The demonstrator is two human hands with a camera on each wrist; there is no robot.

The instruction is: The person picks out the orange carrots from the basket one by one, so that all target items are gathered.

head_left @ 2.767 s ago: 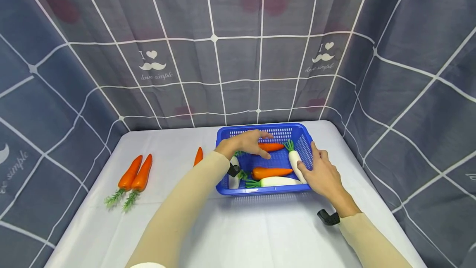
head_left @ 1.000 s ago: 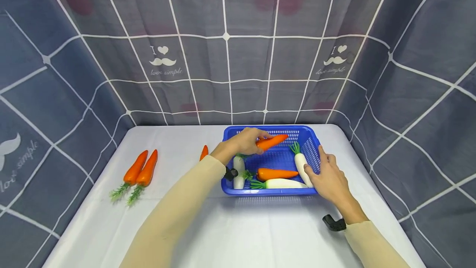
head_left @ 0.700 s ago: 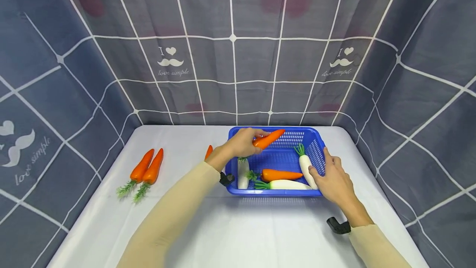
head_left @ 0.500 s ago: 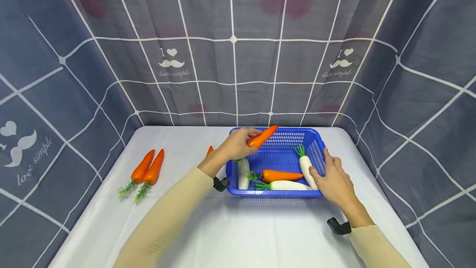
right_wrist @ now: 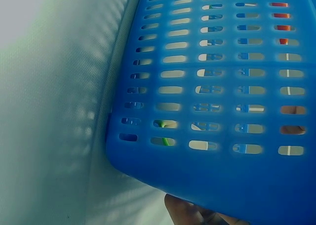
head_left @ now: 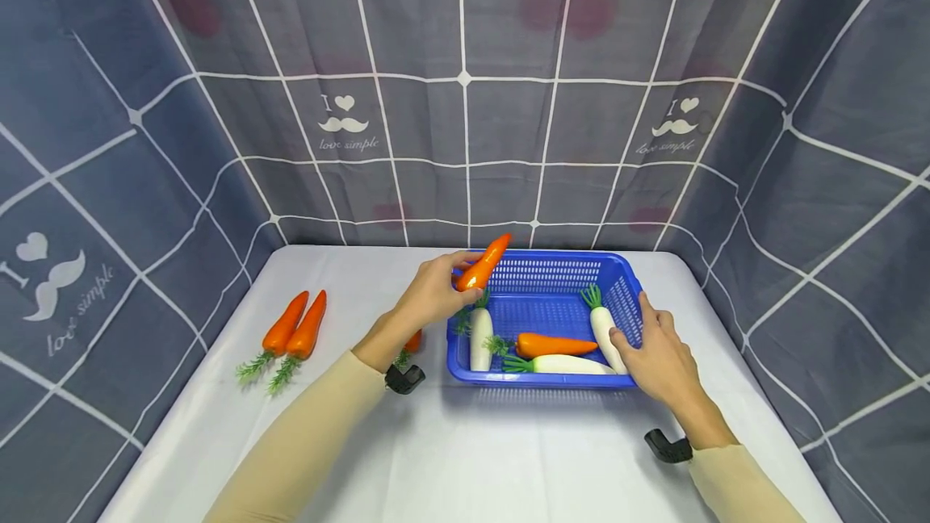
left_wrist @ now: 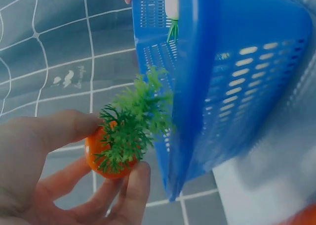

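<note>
My left hand [head_left: 432,290] pinches an orange carrot [head_left: 488,261] with a leafy green top, raised at the left rim of a blue plastic basket [head_left: 538,380]. In the left wrist view, thumb and fingers close around the carrot's thick end [left_wrist: 111,158] below its leaves. My right hand [head_left: 663,361] grips the basket's right side, thumb over the rim and fingers outside. Inside lie another carrot [head_left: 555,345] and three white radishes: one at left [head_left: 481,339], one along the front [head_left: 570,365], one at right [head_left: 606,336].
Two carrots [head_left: 285,324] lie side by side on the white tablecloth [head_left: 494,458] at left. One more carrot [head_left: 414,340] is partly hidden behind my left wrist. Grey checked curtains [head_left: 407,119] enclose the table at the back and both sides.
My left hand reached into the basket, took hold of the carrot at the back, lifted it and moved it left to the rim. The right hand stayed on the basket's right side.
</note>
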